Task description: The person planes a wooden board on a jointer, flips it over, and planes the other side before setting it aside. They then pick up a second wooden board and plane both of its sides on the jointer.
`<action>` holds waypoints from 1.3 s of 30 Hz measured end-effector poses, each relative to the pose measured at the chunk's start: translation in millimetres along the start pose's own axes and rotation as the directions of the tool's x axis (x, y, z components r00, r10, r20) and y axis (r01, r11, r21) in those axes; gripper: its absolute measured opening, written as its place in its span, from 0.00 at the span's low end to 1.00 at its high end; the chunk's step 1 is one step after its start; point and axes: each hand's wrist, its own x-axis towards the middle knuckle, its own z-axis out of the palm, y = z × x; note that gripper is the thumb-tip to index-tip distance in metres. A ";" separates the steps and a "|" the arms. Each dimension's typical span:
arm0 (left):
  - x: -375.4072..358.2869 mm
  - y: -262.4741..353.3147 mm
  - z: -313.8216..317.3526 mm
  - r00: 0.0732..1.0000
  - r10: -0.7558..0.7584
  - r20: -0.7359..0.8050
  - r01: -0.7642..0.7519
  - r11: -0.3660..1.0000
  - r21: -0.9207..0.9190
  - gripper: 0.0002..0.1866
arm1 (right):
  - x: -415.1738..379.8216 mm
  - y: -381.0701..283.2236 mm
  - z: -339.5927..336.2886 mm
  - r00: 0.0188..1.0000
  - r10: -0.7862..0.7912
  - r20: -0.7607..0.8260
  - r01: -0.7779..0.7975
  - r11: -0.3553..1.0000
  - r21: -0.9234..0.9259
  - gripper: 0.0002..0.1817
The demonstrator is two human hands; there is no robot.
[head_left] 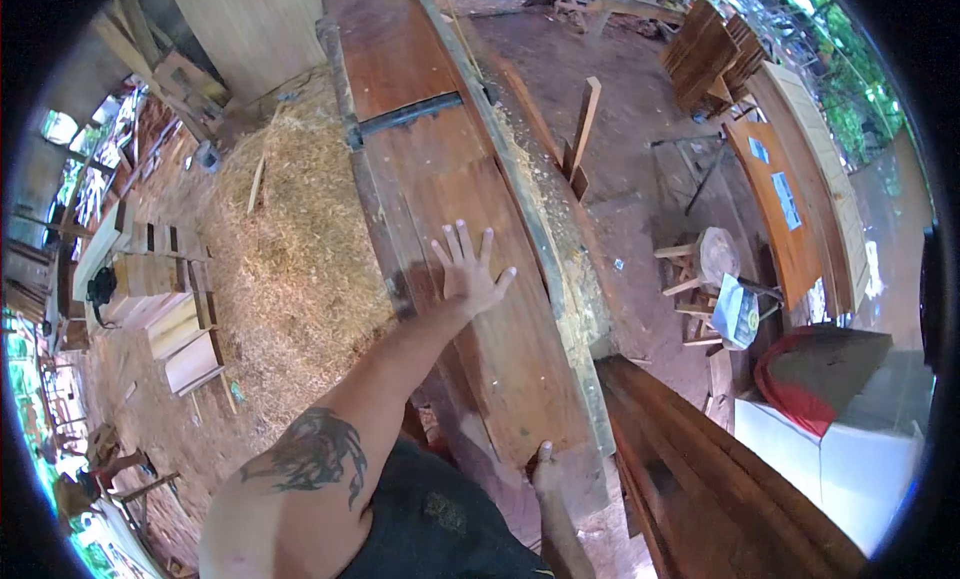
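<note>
A long reddish-brown wooden board (pixel 530 379) lies along a narrow machine bed (pixel 395 59) that runs away from me. My left hand (pixel 470 279) rests flat on top of the board near its middle, fingers spread. At the board's near end is my right hand (pixel 545 461), its thumb on top; the other fingers are hidden under the edge. Beyond the board's far part, a dark slot (pixel 410 114) crosses the bed. A straight fence (pixel 520 209) runs along the bed's right side.
Wood shavings (pixel 290 219) are heaped left of the bed. Dark planks (pixel 700 469) lean close on my right. Stacked cut timber (pixel 185 309) stands at the left. A stool (pixel 715 257), an orange-brown panel (pixel 780 209) and a white box-like object (pixel 850 459) are at the right.
</note>
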 end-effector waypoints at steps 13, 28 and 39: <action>117.0 -65.3 -4.4 0.998 -0.061 -0.025 0.062 0.996 0.070 0.53 | 74.6 -52.2 79.3 0.986 -0.152 -0.071 0.146 0.986 -0.083 0.40; 212.5 -120.8 -18.1 0.997 -0.075 -0.023 0.076 0.995 0.058 0.53 | 60.1 -215.2 122.9 0.988 0.001 0.156 0.001 1.000 -0.013 0.41; 214.2 -125.6 -22.9 0.997 -0.071 -0.012 0.072 0.997 0.021 0.52 | 62.6 -212.4 135.5 0.987 0.003 0.159 -0.023 0.992 0.127 0.40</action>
